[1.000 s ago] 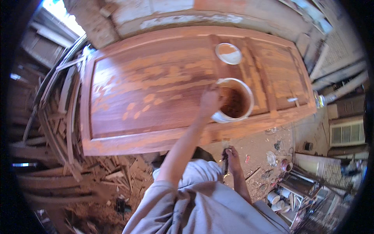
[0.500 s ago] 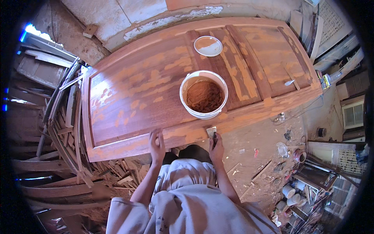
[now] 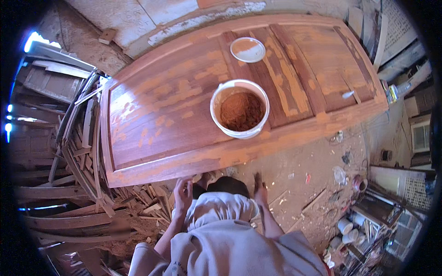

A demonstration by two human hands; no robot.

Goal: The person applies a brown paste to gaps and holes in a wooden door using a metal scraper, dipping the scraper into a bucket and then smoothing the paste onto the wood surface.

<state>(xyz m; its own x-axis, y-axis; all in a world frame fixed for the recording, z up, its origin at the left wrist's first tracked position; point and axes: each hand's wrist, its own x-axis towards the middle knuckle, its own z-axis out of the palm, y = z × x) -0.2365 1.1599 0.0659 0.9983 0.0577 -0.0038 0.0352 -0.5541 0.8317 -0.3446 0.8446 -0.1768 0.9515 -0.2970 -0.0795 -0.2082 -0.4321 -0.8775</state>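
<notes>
A red-brown panelled wooden door (image 3: 184, 158) lies flat before me, smeared with orange-brown filler. On it stands a white bucket (image 3: 216, 120) of orange-brown filler (image 3: 241, 110). Farther back lies its round white lid (image 3: 248, 49), partly coated with filler. My left hand (image 3: 183, 195) is off the near edge of the door, fingers loosely curved and apart, holding nothing. My right hand (image 3: 260, 192) hangs just short of the same edge, closed around a putty knife (image 3: 257, 177). The knife is dark and blurred here, its blade hard to make out.
A small pale-tipped tool (image 3: 348, 94) lies on the door's right end. Broken timber (image 3: 83, 138) is piled at the left. Wood scraps and litter (image 3: 340, 175) dot the dirt floor, with white buckets (image 3: 345, 225) at the lower right. A wall rises behind the door.
Both hands have drawn back from the door's near edge toward my body. The putty knife's pale blade, plain earlier, is now hard to see. The view has shifted slightly.
</notes>
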